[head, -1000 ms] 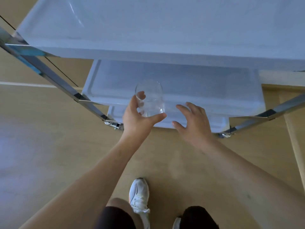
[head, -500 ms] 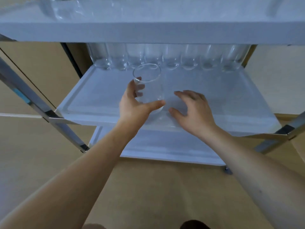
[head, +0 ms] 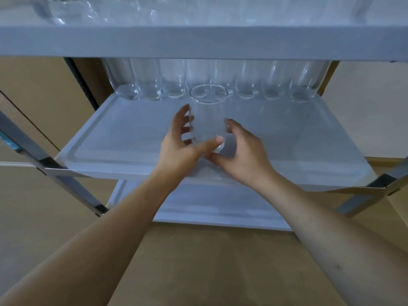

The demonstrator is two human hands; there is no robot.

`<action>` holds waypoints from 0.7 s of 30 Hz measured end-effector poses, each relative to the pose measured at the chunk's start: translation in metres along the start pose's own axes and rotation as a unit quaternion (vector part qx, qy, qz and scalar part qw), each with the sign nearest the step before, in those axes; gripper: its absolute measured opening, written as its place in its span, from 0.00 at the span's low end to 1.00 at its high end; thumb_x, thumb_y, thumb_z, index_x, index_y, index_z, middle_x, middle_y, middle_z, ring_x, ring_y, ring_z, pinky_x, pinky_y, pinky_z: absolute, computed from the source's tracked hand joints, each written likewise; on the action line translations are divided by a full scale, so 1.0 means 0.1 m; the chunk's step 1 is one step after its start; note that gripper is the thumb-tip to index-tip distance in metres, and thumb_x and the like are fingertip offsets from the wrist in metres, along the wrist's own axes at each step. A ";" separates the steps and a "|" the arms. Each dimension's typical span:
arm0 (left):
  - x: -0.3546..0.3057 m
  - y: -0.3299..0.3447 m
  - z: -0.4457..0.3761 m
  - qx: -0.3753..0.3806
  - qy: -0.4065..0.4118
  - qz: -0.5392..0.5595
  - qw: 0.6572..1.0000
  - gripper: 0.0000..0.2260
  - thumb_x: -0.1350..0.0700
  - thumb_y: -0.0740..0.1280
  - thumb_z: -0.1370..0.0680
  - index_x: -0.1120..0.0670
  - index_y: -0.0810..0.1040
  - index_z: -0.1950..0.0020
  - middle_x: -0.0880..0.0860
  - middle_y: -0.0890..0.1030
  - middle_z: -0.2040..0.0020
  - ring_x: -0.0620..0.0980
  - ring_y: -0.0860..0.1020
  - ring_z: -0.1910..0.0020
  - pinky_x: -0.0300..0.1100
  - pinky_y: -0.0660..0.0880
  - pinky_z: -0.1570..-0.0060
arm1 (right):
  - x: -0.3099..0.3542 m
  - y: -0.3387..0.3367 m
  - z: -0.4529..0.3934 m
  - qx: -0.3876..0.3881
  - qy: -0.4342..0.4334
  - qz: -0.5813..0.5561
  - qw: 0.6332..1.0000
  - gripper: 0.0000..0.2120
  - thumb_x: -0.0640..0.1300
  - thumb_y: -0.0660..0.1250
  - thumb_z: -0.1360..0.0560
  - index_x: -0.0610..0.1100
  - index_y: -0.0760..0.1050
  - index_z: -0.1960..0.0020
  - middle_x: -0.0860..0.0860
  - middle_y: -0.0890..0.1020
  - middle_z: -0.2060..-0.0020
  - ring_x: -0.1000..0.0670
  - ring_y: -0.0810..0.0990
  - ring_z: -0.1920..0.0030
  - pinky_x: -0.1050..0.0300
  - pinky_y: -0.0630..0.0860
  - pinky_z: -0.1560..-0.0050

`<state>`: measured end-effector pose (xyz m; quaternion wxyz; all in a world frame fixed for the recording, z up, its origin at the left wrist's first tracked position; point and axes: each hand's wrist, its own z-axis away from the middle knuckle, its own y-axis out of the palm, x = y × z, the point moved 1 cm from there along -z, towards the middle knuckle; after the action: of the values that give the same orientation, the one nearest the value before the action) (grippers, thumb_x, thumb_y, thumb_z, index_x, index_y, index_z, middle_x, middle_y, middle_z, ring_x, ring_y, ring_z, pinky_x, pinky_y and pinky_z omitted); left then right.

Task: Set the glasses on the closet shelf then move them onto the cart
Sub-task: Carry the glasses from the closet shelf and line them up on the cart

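Glass (head: 207, 120) stands upright between both hands above the cart's middle shelf (head: 309, 151), near its front edge. Left hand (head: 181, 142) curls thumb and fingers (head: 217, 141) round its lower wall; right hand (head: 242, 151) cups beside it, fingers loosely bent, apparently just touching. A good finish, I judge: slide it straight back and stop short of the back-edge row of glasses (head: 242, 85), all seemingly empty. More glassware (head: 72, 9) sits on the top shelf (head: 198, 43).
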<state>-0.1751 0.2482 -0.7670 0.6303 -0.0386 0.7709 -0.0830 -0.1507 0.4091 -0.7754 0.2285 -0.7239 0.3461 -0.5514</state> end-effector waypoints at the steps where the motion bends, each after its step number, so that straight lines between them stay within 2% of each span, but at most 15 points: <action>1: 0.02 -0.09 0.02 0.001 -0.001 -0.004 1.000 0.43 0.43 0.80 0.36 0.42 0.66 0.24 0.42 0.76 0.35 0.34 0.76 0.39 0.38 0.76 0.41 | 0.04 0.03 -0.02 -0.007 0.008 -0.015 1.000 0.45 0.61 0.79 0.34 0.44 0.65 0.25 0.46 0.79 0.36 0.43 0.77 0.36 0.52 0.73 0.39; 3: 0.06 -0.31 0.02 -0.014 -0.002 -0.038 0.999 0.37 0.41 0.75 0.32 0.42 0.67 0.24 0.44 0.75 0.32 0.41 0.73 0.34 0.43 0.73 0.35 | 0.10 0.11 -0.08 -0.028 0.028 -0.041 0.998 0.46 0.59 0.81 0.35 0.44 0.65 0.25 0.47 0.80 0.39 0.44 0.79 0.39 0.52 0.75 0.39; 5: 0.13 -0.59 -0.04 -0.046 0.004 -0.139 0.989 0.31 0.42 0.68 0.28 0.42 0.69 0.25 0.45 0.75 0.31 0.47 0.72 0.32 0.47 0.70 0.32 | 0.14 0.21 -0.15 -0.053 0.041 -0.061 0.996 0.44 0.56 0.82 0.36 0.44 0.67 0.28 0.48 0.81 0.42 0.44 0.81 0.43 0.48 0.76 0.40; 8: 0.20 -1.04 -0.21 -0.069 0.011 -0.353 0.933 0.30 0.40 0.62 0.27 0.46 0.72 0.26 0.50 0.73 0.27 0.55 0.66 0.28 0.50 0.65 0.33 | 0.22 0.35 -0.27 -0.059 0.034 -0.065 0.996 0.43 0.56 0.83 0.38 0.44 0.68 0.30 0.48 0.81 0.45 0.42 0.82 0.45 0.44 0.77 0.41; 11: 0.30 -1.39 -0.38 -0.062 -0.013 -0.458 0.887 0.28 0.38 0.61 0.24 0.45 0.72 0.26 0.51 0.71 0.25 0.57 0.63 0.26 0.54 0.63 0.29 | 0.33 0.49 -0.41 -0.043 0.022 -0.054 0.997 0.44 0.58 0.82 0.37 0.44 0.66 0.29 0.48 0.81 0.42 0.42 0.81 0.43 0.44 0.76 0.40; 15: 0.46 -1.65 -0.42 -0.049 -0.058 -0.556 0.828 0.24 0.38 0.61 0.22 0.43 0.71 0.26 0.49 0.69 0.24 0.56 0.62 0.25 0.54 0.59 0.27 | 0.56 0.69 -0.61 -0.013 0.013 -0.032 0.999 0.45 0.59 0.81 0.36 0.44 0.65 0.28 0.47 0.81 0.41 0.42 0.80 0.41 0.48 0.75 0.39; 18: 0.52 -1.67 -0.38 -0.069 -0.088 -0.565 0.818 0.22 0.40 0.61 0.22 0.44 0.74 0.30 0.50 0.72 0.27 0.57 0.66 0.27 0.52 0.60 0.29 | 0.72 0.81 -0.75 0.001 0.008 -0.022 1.000 0.43 0.58 0.81 0.35 0.43 0.66 0.30 0.46 0.81 0.45 0.41 0.79 0.43 0.49 0.74 0.42; 21: 0.56 -1.65 -0.36 -0.070 -0.072 -0.570 0.815 0.22 0.39 0.59 0.22 0.45 0.75 0.32 0.50 0.74 0.29 0.57 0.69 0.30 0.52 0.61 0.30 | 0.86 0.97 -0.89 0.006 0.004 -0.022 1.000 0.41 0.59 0.81 0.35 0.43 0.66 0.32 0.46 0.81 0.48 0.41 0.79 0.44 0.50 0.74 0.45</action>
<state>-0.2292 0.0795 -0.7852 0.5191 -0.5213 0.5670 -0.3706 -0.2473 0.2853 -0.7640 0.2192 -0.7277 0.3275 -0.5614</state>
